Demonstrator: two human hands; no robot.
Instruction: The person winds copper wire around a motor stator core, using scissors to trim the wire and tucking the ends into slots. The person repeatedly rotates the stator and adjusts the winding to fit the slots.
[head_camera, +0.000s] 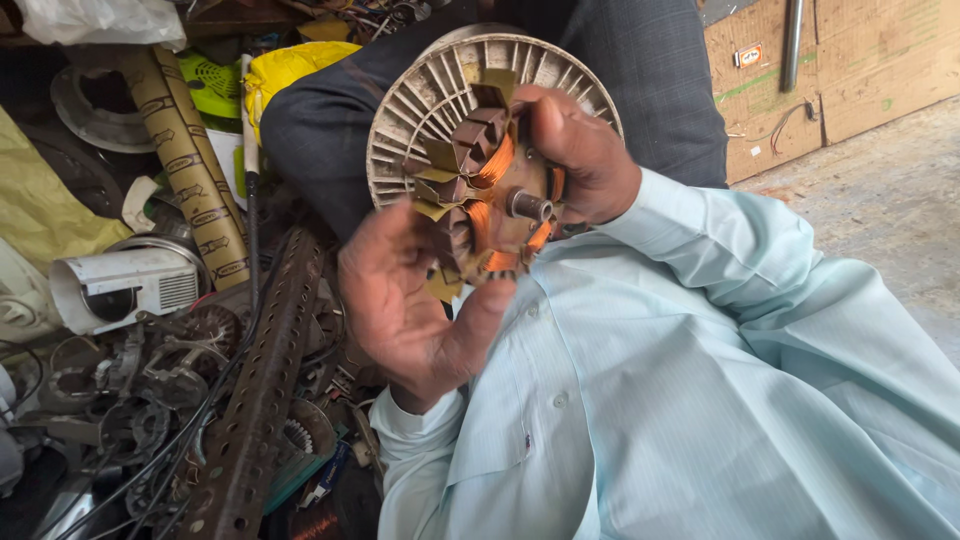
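Note:
A round motor stator (478, 190) with copper windings, brown insulation paper and a steel shaft stub sits in front of a pale finned disc (420, 100). Both my hands hold it up over my lap. My left hand (400, 300) cups it from below, palm up, with the thumb under its lower edge. My right hand (585, 150) grips its upper right side, thumb pressed on the windings. Light blue shirt sleeves cover both arms, and my dark-trousered knee lies behind the disc.
A heap of metal motor parts and wires (150, 390) lies at the left, crossed by a long perforated metal bar (255, 400). A cardboard tube (190, 160), a white plastic casing (120, 285) and a yellow bag (290, 65) are nearby. Cardboard sheets (800, 80) and concrete floor (880, 200) lie at the right.

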